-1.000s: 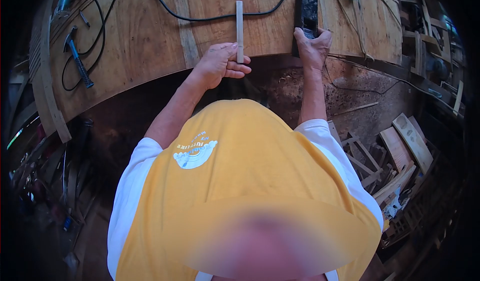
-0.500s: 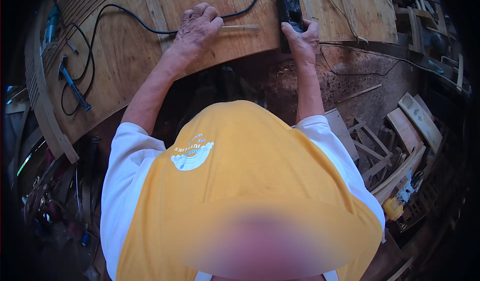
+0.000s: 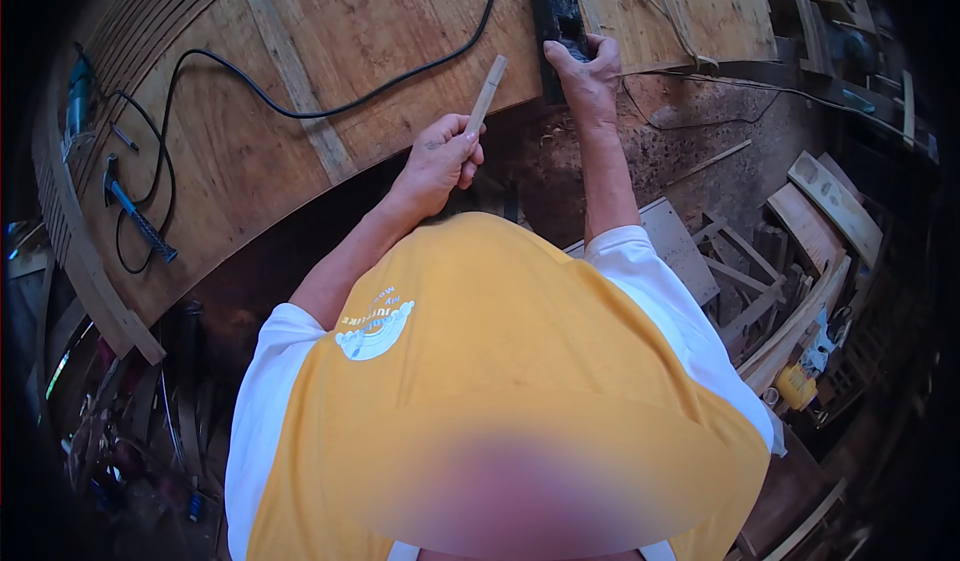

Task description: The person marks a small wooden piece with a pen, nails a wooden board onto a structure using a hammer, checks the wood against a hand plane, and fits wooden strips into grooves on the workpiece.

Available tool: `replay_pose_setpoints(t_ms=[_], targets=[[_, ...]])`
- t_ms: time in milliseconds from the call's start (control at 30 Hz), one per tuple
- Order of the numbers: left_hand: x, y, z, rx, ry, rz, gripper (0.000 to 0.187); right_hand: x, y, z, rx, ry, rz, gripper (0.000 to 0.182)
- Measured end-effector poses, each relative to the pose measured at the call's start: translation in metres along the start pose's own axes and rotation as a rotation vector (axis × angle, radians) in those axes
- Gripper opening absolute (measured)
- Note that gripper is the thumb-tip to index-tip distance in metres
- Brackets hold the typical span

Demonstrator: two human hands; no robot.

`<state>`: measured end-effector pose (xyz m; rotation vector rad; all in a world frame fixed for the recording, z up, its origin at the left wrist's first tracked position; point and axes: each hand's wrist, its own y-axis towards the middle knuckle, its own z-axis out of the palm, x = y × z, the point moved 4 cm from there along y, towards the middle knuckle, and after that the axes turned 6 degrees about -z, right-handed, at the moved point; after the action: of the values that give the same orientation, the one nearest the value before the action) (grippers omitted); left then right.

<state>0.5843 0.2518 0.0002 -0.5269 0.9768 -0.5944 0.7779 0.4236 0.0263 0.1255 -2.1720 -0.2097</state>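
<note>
My left hand (image 3: 440, 164) is closed on a thin, pale wooden strip (image 3: 488, 94), pinched between thumb and fingers near the front edge of the workbench (image 3: 380, 136). The strip points up and away, its far end over the bench top. A long, black, block-shaped hand plane (image 3: 555, 9) with a recess in its middle lies at the bench edge. Round its near end, my right hand (image 3: 588, 73) is closed, with the thumb on top. Part of the plane is hidden under the fingers.
A black cable (image 3: 310, 114) curves across the bench. On the left lie a blue-handled hammer (image 3: 138, 211) and a teal power tool (image 3: 78, 96). Wood offcuts (image 3: 800, 231) are piled at the lower right, with a yellow object (image 3: 796, 386) among them.
My left hand has drawn back towards my body and turned, and the strip has swung from level to pointing upward. My right hand stays on the hand plane.
</note>
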Motion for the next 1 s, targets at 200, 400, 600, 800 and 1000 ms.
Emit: replay_pose_setpoints(t_ms=[200,400,600,800,1000], targets=[[0.027,0.037,0.028,0.042,-0.191,-0.175,0.023,0.008,-0.012,-0.008,-0.009,-0.009,-0.011,0.059],[0.027,0.049,0.041,0.046,-0.244,-0.169,0.025,0.005,-0.034,-0.021,-0.031,-0.197,-0.106,0.056],[0.025,0.046,0.039,0.036,-0.264,-0.21,0.026,0.008,-0.036,-0.031,-0.024,-0.209,-0.081,0.056],[-0.001,0.014,0.034,0.175,-0.283,-0.246,0.023,0.009,-0.011,-0.025,-0.033,-0.217,-0.085,0.057],[-0.024,-0.031,-0.016,0.004,0.109,0.073,0.027,0.0,0.058,-0.012,-0.09,-0.397,-0.266,0.063]])
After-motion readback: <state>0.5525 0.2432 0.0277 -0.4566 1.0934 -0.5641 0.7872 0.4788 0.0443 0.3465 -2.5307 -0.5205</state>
